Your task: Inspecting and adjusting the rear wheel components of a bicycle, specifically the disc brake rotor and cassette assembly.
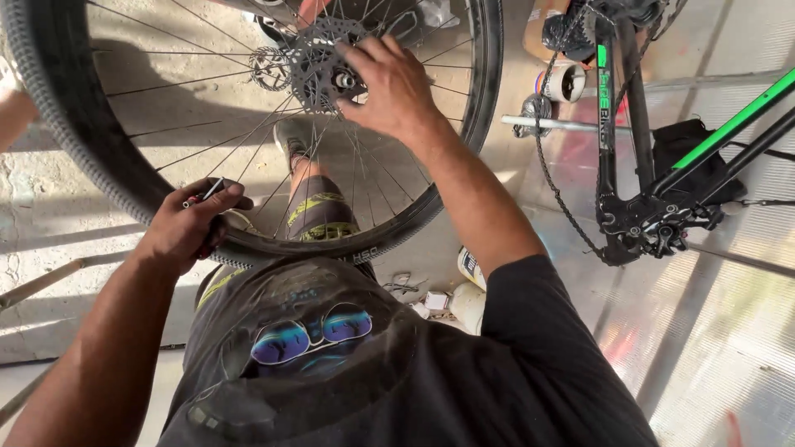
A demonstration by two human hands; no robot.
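Fingers of right hand (396, 87) pinch and partly hide the cassette (319, 62); left hand (186, 228) grips tyre (66, 141) and tool (207, 192).

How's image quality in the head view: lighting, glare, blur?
Head view: hard sunlight from one side; spoke and rim shadows of the wheel fall on the concrete. Strong glare washes out the translucent panel at lower right. Right hand on the cassette and left hand on the tyre are sharp; bike frame edges bow slightly from wide-angle distortion.
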